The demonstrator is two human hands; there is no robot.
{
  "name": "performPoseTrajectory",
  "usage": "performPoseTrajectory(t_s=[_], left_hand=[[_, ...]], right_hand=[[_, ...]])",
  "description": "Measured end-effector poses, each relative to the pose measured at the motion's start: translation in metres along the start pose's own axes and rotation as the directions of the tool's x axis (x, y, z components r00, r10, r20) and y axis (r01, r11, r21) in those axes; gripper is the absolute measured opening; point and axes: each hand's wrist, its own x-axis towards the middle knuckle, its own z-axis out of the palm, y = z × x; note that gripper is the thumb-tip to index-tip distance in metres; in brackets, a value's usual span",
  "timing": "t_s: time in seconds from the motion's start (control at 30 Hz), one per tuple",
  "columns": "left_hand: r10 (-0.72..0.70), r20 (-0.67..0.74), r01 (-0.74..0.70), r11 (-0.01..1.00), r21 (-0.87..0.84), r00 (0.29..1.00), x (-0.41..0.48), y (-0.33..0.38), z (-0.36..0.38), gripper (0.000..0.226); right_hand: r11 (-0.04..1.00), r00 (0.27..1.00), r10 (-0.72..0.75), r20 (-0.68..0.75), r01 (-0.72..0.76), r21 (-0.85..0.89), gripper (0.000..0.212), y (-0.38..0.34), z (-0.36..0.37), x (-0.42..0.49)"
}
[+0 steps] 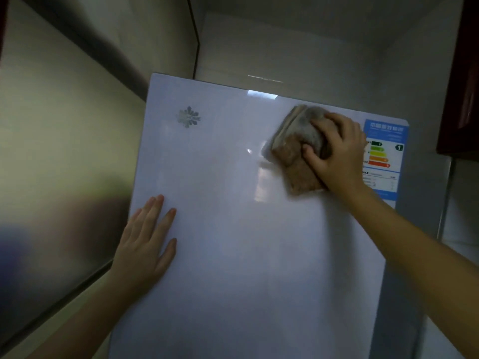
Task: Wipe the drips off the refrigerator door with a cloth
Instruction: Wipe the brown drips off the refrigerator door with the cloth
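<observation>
The white glossy refrigerator door (233,229) fills the middle of the view. A folded brown and grey cloth (295,151) is pressed against its upper right part. My right hand (337,154) grips the cloth from the right, fingers curled over it. My left hand (147,242) lies flat on the door near its left edge, fingers spread, holding nothing. No drips are distinguishable on the blurred surface.
A colourful energy label (386,156) is stuck to the door's upper right corner, just right of the cloth. A silver snowflake logo (188,117) sits upper left. A pale wall (64,125) stands to the left, a dark red cabinet (464,86) at upper right.
</observation>
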Motion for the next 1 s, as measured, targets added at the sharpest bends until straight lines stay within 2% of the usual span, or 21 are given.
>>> performPoseTrajectory(t_s=[0.07, 0.13, 0.17, 0.23, 0.27, 0.3, 0.33, 0.37, 0.43, 0.47, 0.53, 0.6, 0.67, 0.8, 0.87, 0.93, 1.0], left_hand=[[-0.028, 0.003, 0.028, 1.000, -0.013, 1.000, 0.000, 0.005, 0.000, 0.063], [-0.047, 0.006, 0.047, 0.999, -0.020, 0.999, 0.000, 0.009, 0.000, 0.063], [-0.052, 0.010, 0.053, 0.998, -0.022, 0.999, 0.000, 0.010, 0.000, 0.064], [-0.058, 0.028, 0.059, 0.998, -0.018, 0.998, 0.001, 0.011, -0.002, 0.064], [-0.059, 0.040, 0.060, 0.998, -0.011, 0.997, 0.001, 0.012, -0.003, 0.065], [-0.060, 0.046, 0.060, 0.998, -0.003, 0.997, 0.002, 0.012, -0.004, 0.065], [-0.059, 0.048, 0.059, 0.998, 0.003, 0.997, 0.002, 0.011, -0.004, 0.065], [-0.059, 0.047, 0.059, 0.998, 0.008, 0.997, 0.002, 0.011, -0.005, 0.065], [-0.065, 0.043, 0.064, 0.998, 0.021, 0.997, 0.002, 0.012, -0.006, 0.065], [-0.067, 0.041, 0.065, 0.997, 0.030, 0.997, 0.002, 0.013, -0.006, 0.065], [-0.064, 0.039, 0.062, 0.997, 0.037, 0.997, 0.002, 0.013, -0.005, 0.065], [-0.062, 0.051, 0.060, 0.998, 0.036, 0.997, 0.001, 0.012, -0.004, 0.067], [-0.063, 0.063, 0.061, 0.997, 0.039, 0.996, 0.002, 0.011, -0.004, 0.068], [-0.064, 0.060, 0.062, 0.997, 0.039, 0.996, 0.001, 0.012, -0.003, 0.069], [-0.062, 0.032, 0.061, 0.997, 0.041, 0.998, 0.000, 0.014, 0.000, 0.069], [-0.074, 0.017, 0.073, 0.996, 0.041, 0.997, 0.001, 0.015, 0.002, 0.069], [-0.081, 0.003, 0.081, 0.995, 0.051, 0.997, 0.001, 0.017, 0.003, 0.068]], right_hand=[[0.997, 0.996, -0.082, 0.040, 0.082, -0.007, 0.056, -0.008, 0.004, -0.024], [0.962, 0.956, -0.273, 0.103, 0.273, 0.018, 0.055, -0.018, 0.009, -0.065], [0.908, 0.896, -0.417, 0.154, 0.416, 0.043, 0.054, -0.021, 0.011, -0.088], [0.747, 0.706, -0.658, 0.262, 0.655, 0.109, 0.052, -0.024, 0.006, -0.126], [0.694, 0.639, -0.709, 0.300, 0.708, 0.133, 0.051, -0.020, 0.003, -0.135], [0.677, 0.616, -0.722, 0.314, 0.722, 0.142, 0.051, -0.014, -0.001, -0.136], [0.694, 0.639, -0.707, 0.303, 0.709, 0.123, 0.051, -0.004, -0.005, -0.130], [0.739, 0.696, -0.662, 0.278, 0.668, 0.087, 0.052, 0.007, -0.009, -0.121], [0.864, 0.846, -0.492, 0.207, 0.503, -0.001, 0.055, 0.029, -0.020, -0.093], [0.910, 0.897, -0.403, 0.179, 0.414, -0.028, 0.055, 0.038, -0.026, -0.081], [0.951, 0.940, -0.298, 0.165, 0.307, -0.032, 0.056, 0.048, -0.032, -0.075], [0.944, 0.929, -0.323, 0.181, 0.331, -0.012, 0.057, 0.052, -0.033, -0.093], [0.907, 0.880, -0.415, 0.231, 0.419, 0.032, 0.058, 0.051, -0.034, -0.130], [0.758, 0.678, -0.643, 0.357, 0.630, 0.168, 0.055, 0.052, -0.045, -0.218], [0.714, 0.623, -0.689, 0.371, 0.672, 0.196, 0.051, 0.060, -0.053, -0.236], [0.721, 0.642, -0.680, 0.354, 0.675, 0.161, 0.050, 0.077, -0.060, -0.231], [0.796, 0.746, -0.591, 0.305, 0.601, 0.072, 0.052, 0.099, -0.065, -0.210]])
